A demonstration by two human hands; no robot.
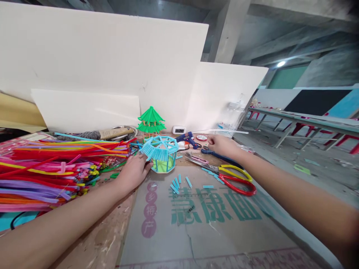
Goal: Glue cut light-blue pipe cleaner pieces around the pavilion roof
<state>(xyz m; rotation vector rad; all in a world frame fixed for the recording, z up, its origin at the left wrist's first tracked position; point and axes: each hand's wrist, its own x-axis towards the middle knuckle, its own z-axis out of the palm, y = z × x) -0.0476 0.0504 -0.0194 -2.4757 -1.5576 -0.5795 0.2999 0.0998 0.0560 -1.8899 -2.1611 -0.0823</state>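
My left hand [134, 172] is at the left side of a small light-blue pavilion model [162, 149] made of pipe cleaners, its thumb and fingers closed on the lower edge of the roof. Part of the roof is covered with short strips; the rest is an open frame over a green base. My right hand [224, 146] is closed, above the handles of blue-handled pliers [213, 153] at the back right. What it holds, if anything, is hidden. Just behind it is a thin white stick [232, 131]. A blue glue gun [188, 139] lies between the model and this hand.
Short blue pieces [175, 185] lie on the printed sheet [168, 239]. Scissors with red and yellow handles [235, 183] rest at the right. Bundled pipe cleaners [56, 172] fill the left. Behind stand a green pagoda model [151, 121], a small clock [178, 129] and white boards [98, 63].
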